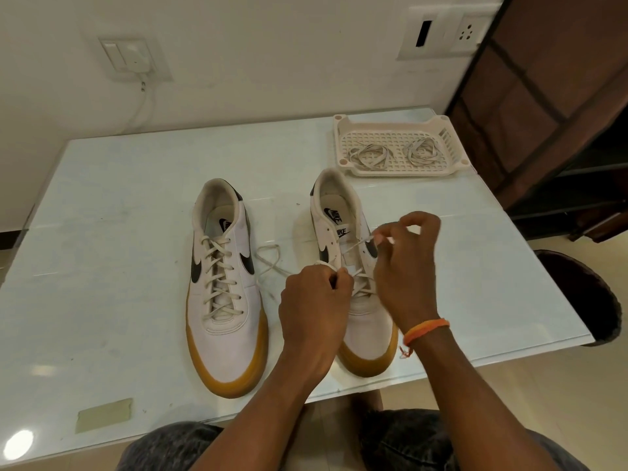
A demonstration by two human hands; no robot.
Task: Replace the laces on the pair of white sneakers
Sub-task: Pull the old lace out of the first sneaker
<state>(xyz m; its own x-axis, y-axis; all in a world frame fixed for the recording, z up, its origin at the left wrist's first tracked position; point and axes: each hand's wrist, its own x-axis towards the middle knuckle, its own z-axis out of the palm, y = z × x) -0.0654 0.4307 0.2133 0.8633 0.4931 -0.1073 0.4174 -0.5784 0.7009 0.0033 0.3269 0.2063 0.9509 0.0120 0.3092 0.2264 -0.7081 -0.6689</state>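
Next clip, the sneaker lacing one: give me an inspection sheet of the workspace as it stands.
Surface: pale glossy table, scuffed; tape strip near front edge.
Job's things: left sneaker fully laced; right sneaker partly laced, its lace trailing between the shoes.
Clutter: perforated tray holding two loose lace bundles.
Hands: left hand and right hand each pinch the lace over the right sneaker.
Cables: white cord hanging from wall plug.
Surroundings: wall sockets, dark wooden furniture at right.
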